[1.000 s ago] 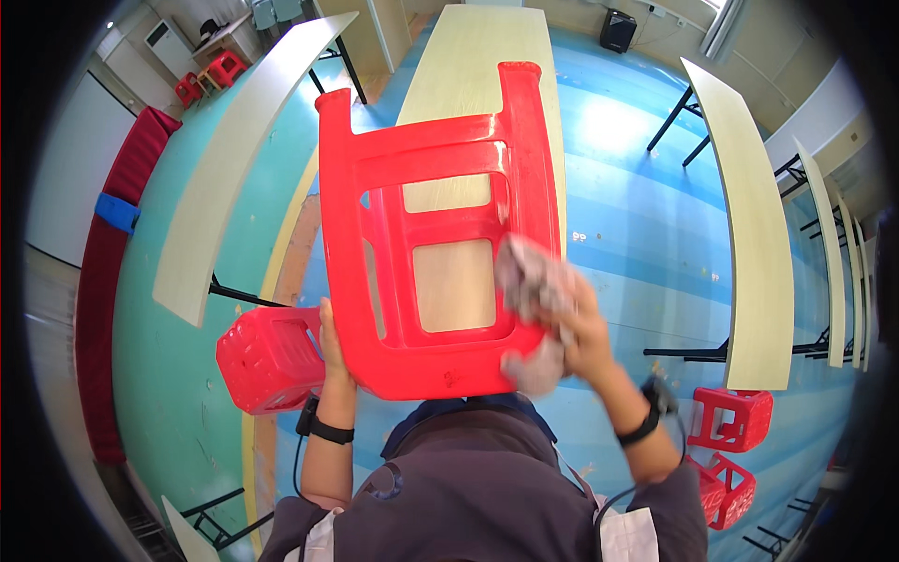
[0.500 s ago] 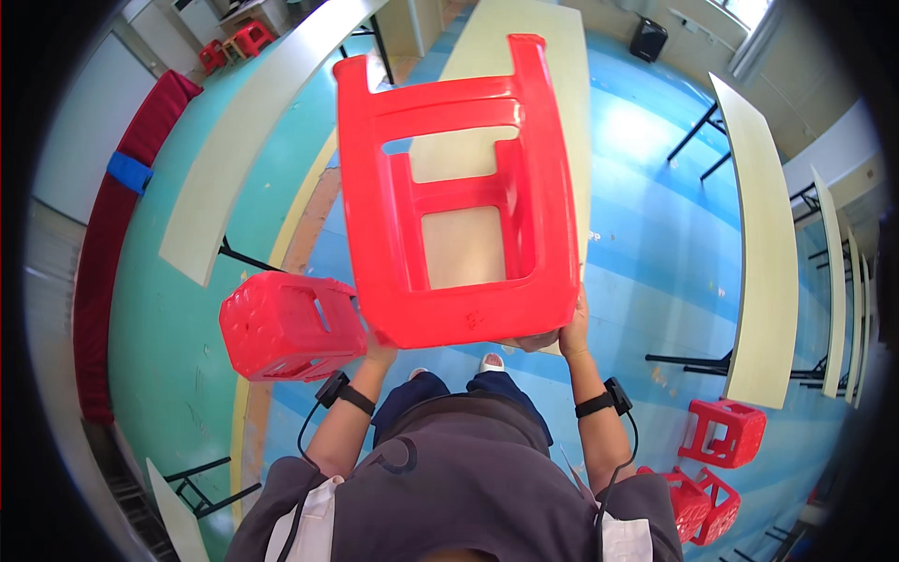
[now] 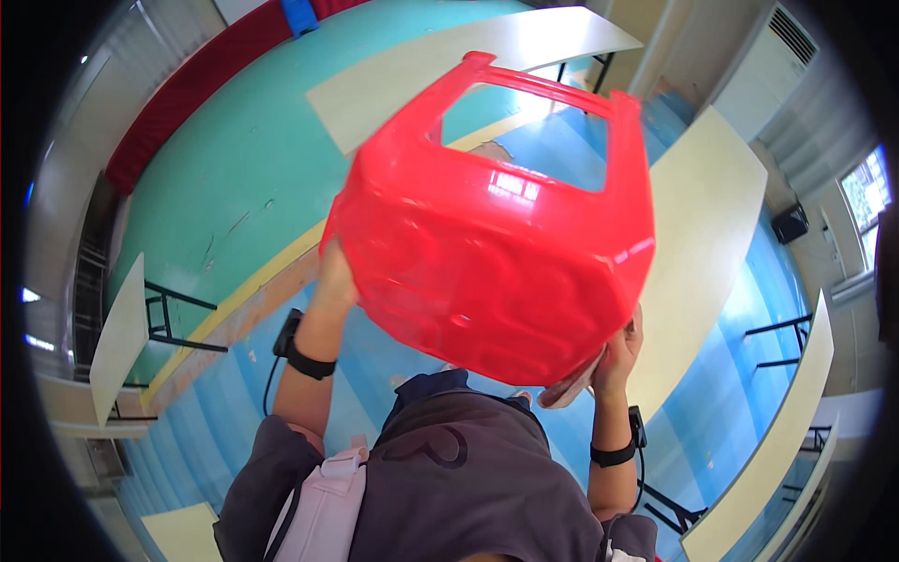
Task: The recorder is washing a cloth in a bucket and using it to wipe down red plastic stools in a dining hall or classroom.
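Observation:
A red plastic stool is held up in front of me, tilted so its seat faces me and its legs point up and away. My left hand grips its left edge, with the fingertips hidden behind the plastic. At the lower right corner of the seat, my right hand is closed on the stool. A crumpled greyish-pink cloth hangs beside that hand, pressed against the stool's underside edge; how it is held is partly hidden.
A long pale table stands just right of the stool. Another pale table is beyond it on the green floor. More folding-leg tables line the right, and one stands at left. A black box sits by the far wall.
My view has turned to the left. The stool has tipped from showing its open side to showing its seat. The other red stools have left the view.

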`<action>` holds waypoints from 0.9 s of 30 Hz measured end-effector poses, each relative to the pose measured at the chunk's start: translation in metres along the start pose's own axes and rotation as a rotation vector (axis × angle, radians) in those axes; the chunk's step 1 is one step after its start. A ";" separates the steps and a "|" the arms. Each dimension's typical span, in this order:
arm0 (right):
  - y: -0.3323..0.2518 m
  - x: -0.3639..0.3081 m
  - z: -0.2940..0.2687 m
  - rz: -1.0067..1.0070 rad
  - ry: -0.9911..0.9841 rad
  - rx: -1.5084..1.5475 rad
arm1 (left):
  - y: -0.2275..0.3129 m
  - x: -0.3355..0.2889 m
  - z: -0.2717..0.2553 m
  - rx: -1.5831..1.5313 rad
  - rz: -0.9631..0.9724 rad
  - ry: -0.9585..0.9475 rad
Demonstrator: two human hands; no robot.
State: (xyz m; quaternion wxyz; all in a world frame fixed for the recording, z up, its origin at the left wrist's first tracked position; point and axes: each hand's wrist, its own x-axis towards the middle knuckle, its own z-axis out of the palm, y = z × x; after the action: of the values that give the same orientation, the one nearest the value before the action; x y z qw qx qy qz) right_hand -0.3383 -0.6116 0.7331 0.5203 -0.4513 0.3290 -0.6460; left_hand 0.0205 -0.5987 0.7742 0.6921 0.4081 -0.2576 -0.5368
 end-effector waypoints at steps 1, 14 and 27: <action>-0.004 0.001 0.008 0.021 -0.073 -0.027 | 0.019 -0.011 -0.003 0.038 0.039 0.020; 0.019 0.057 0.100 0.246 -0.088 0.215 | 0.123 -0.029 0.007 0.299 0.141 0.005; 0.124 0.106 0.139 0.350 -0.005 -0.224 | 0.084 0.103 -0.109 0.459 -0.098 -0.096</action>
State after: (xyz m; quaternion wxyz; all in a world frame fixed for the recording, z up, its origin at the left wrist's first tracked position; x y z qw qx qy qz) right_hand -0.1685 -0.7382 0.6999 0.5720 -0.4439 0.4709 -0.5039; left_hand 0.1816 -0.6575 0.7783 0.5413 0.5405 -0.3855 -0.5160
